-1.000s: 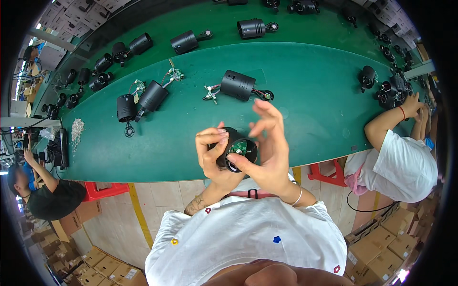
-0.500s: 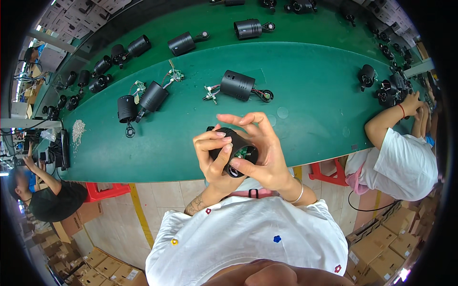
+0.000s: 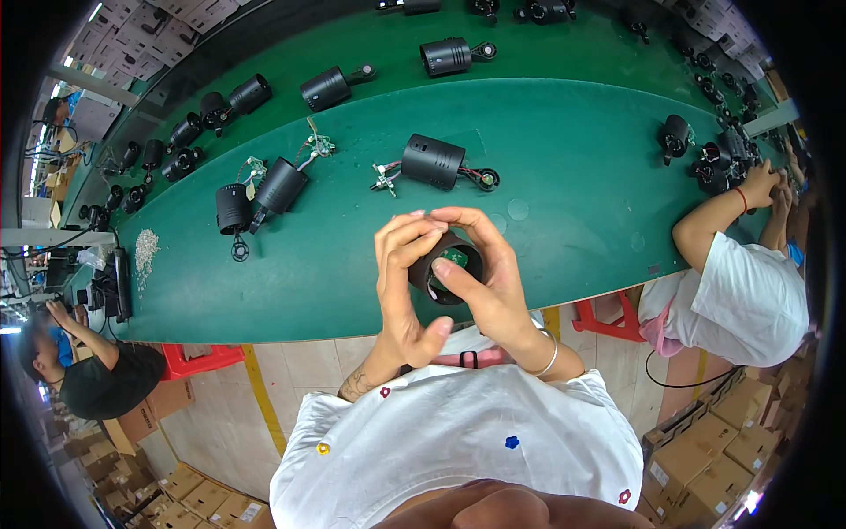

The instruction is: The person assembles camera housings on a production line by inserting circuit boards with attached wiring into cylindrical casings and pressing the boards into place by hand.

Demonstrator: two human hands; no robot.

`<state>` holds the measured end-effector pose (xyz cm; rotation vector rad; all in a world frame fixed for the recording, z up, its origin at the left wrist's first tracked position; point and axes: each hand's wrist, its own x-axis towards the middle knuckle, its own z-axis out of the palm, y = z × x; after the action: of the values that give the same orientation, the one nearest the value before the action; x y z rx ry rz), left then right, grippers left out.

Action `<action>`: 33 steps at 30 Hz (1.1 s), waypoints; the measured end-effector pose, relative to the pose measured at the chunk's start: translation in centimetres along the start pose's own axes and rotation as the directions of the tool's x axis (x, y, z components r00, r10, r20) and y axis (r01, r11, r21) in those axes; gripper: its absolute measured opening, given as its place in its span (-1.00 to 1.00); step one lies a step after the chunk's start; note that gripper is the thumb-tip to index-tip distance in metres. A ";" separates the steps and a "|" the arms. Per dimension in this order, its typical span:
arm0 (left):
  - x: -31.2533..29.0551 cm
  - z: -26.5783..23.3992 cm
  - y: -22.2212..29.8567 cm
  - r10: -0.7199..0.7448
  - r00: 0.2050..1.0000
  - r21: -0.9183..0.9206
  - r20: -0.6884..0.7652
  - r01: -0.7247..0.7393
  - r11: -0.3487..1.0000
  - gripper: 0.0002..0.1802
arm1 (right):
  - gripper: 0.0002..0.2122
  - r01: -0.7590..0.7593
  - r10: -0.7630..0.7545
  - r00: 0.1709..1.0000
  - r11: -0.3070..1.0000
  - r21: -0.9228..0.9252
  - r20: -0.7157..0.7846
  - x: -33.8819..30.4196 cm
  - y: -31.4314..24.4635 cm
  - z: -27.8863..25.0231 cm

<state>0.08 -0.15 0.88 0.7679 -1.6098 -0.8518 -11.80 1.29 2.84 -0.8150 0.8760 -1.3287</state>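
Observation:
Close to the bench's near edge, my two hands hold a black cylindrical housing point(image 3: 422, 271) with its open end tilted up toward me. Inside it sits a green circuit board point(image 3: 456, 257). My left hand point(image 3: 402, 286) wraps its fingers along the far left side, its thumb lifted away from the housing. My right hand point(image 3: 498, 295) curls round the right side, and its thumb reaches into the opening at the board. Beyond my hands lies another black housing point(image 3: 432, 161) with wires and a small board out of one end and a ring-shaped bracket at the other.
Two wired housings, one upright point(image 3: 233, 209) and one slanted point(image 3: 280, 185), lie at the left of the green bench point(image 3: 335, 256). A pile of small pale parts point(image 3: 145, 251) is farther left. More housings point(image 3: 446, 56) line the back strip. Co-workers point(image 3: 731, 291) sit at both sides.
My left thumb has come off the housing, and the left fingers have moved to its far side. The housing's opening now faces up more, with my right thumb inside it.

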 end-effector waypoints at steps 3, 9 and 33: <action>-1.0 1.1 -1.1 0.121 0.972 0.183 -0.204 -0.084 0.980 -0.35 | -0.57 0.122 -0.132 0.988 0.985 -0.123 -0.075 0.3 0.4 0.2; -3.2 1.0 -1.1 0.315 0.944 0.523 -0.099 -0.220 0.824 -0.28 | -0.58 0.416 -0.524 0.832 0.808 -0.418 -0.184 1.0 1.1 -0.3; -3.0 3.8 -0.6 -0.213 0.977 -0.351 0.025 0.208 0.913 -0.20 | -0.62 0.536 -0.817 0.567 0.465 -0.705 -0.108 2.4 3.4 -2.0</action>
<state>-3.07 2.52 -1.70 0.6942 -1.3237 -1.2494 -11.99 -0.81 -1.23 -1.5512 1.4704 -2.0689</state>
